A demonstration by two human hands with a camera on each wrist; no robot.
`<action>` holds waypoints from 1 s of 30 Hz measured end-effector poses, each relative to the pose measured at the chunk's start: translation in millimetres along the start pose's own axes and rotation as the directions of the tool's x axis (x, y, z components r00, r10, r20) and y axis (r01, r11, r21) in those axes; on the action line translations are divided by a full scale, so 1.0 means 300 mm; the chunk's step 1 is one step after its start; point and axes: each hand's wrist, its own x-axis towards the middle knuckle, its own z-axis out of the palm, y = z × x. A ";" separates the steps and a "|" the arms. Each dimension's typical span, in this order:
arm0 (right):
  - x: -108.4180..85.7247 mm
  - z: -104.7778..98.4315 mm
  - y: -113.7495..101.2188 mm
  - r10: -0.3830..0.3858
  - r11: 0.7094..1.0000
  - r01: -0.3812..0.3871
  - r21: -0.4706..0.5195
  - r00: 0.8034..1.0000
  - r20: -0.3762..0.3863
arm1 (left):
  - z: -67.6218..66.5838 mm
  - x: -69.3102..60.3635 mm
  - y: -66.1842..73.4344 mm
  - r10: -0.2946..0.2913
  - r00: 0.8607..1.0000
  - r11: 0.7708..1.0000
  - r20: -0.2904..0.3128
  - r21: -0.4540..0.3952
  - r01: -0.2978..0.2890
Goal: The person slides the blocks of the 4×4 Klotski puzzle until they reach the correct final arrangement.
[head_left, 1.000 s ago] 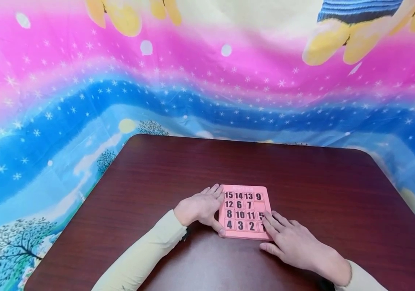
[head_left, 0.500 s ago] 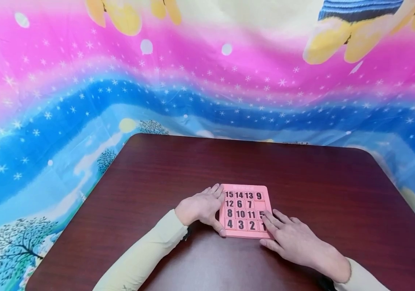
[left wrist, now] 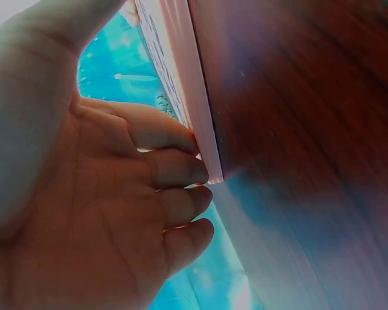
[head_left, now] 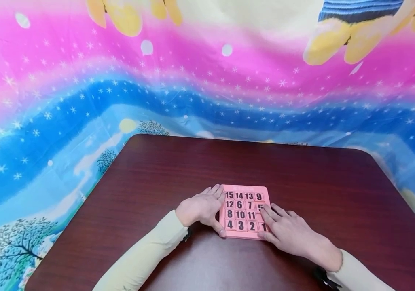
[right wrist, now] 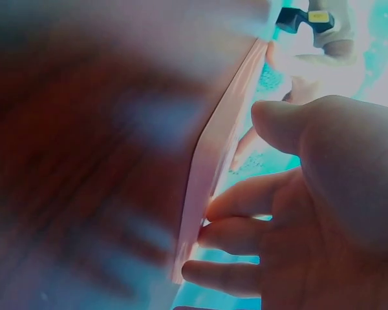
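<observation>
A pink number board (head_left: 245, 234) lies flat on the brown table (head_left: 178, 161), its tiles in four rows. My left hand (head_left: 202, 208) rests along the board's left side, fingers at the upper edge and thumb at the lower left corner. With fingers extended, my right hand (head_left: 295, 234) touches the tile marked 5 (head_left: 260, 207), which sits under the 9; its other fingers lie by the right edge. An empty slot lies right of the 11. In the left wrist view the fingertips meet the board's side (left wrist: 204, 110); the right wrist view shows the board's opposite side (right wrist: 204, 168).
A colourful cloth (head_left: 193, 72) with pink, blue and snowflake patterns hangs behind the table and along its sides. Pale sleeves cover both forearms, and a dark band shows under each wrist.
The tile marked 5 has moved up one row, from beside the 11 to beside the 7. My right hand has shifted slightly up and left with it. My left hand has stayed put.
</observation>
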 end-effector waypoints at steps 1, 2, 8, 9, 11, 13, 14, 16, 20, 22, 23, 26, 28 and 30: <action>0.007 0.002 0.003 0.004 1.000 -0.004 0.003 1.000 0.003 | 0.001 -0.001 0.000 0.000 1.000 1.000 0.001 0.005 0.000; 0.013 0.005 0.006 0.005 1.000 -0.005 0.004 1.000 0.000 | 0.002 -0.001 0.000 0.000 1.000 1.000 0.002 0.008 0.000; 0.023 0.014 0.016 0.012 1.000 -0.012 0.006 1.000 -0.010 | 0.005 -0.003 0.001 0.005 1.000 1.000 0.009 0.001 -0.005; 0.021 0.012 0.016 0.013 1.000 -0.013 0.009 1.000 -0.010 | 0.005 -0.002 0.000 0.004 1.000 1.000 0.011 0.001 -0.004; 0.015 0.003 0.016 0.013 1.000 -0.013 0.014 1.000 -0.007 | 0.005 -0.001 0.000 0.000 1.000 1.000 0.014 0.005 0.000; 0.002 -0.010 0.019 0.009 1.000 -0.008 0.012 1.000 -0.019 | 0.004 0.002 0.001 -0.006 1.000 1.000 0.014 0.009 0.006; -0.009 -0.016 0.022 0.004 1.000 -0.003 0.009 0.999 -0.032 | 0.004 0.003 0.001 -0.008 1.000 1.000 0.011 0.012 0.008; -0.037 -0.024 0.029 -0.003 1.000 0.004 0.005 0.999 -0.053 | 0.003 0.004 0.004 -0.011 1.000 1.000 0.008 0.013 0.011; -0.098 -0.030 0.035 -0.005 1.000 0.006 0.010 0.997 -0.082 | -0.001 0.000 0.007 -0.014 1.000 1.000 0.006 0.010 0.014; -0.118 -0.029 0.030 -0.001 1.000 0.002 0.021 0.997 -0.074 | -0.003 -0.001 0.005 -0.014 1.000 1.000 0.006 0.006 0.014; -0.127 -0.032 0.024 0.000 1.000 0.002 0.024 0.997 -0.072 | -0.005 -0.002 0.004 -0.015 1.000 1.000 0.006 0.003 0.015; -0.146 -0.028 0.003 -0.023 1.000 0.024 0.014 0.997 -0.068 | -0.004 -0.001 0.002 -0.013 1.000 1.000 0.005 -0.008 0.013; -0.156 -0.024 -0.017 -0.050 0.999 0.051 0.002 0.996 -0.079 | -0.003 -0.002 0.002 -0.010 1.000 1.000 0.005 -0.013 0.011; -0.164 -0.017 -0.033 -0.094 0.996 0.093 -0.018 0.990 -0.105 | -0.002 -0.002 0.002 -0.010 1.000 1.000 0.005 -0.016 0.010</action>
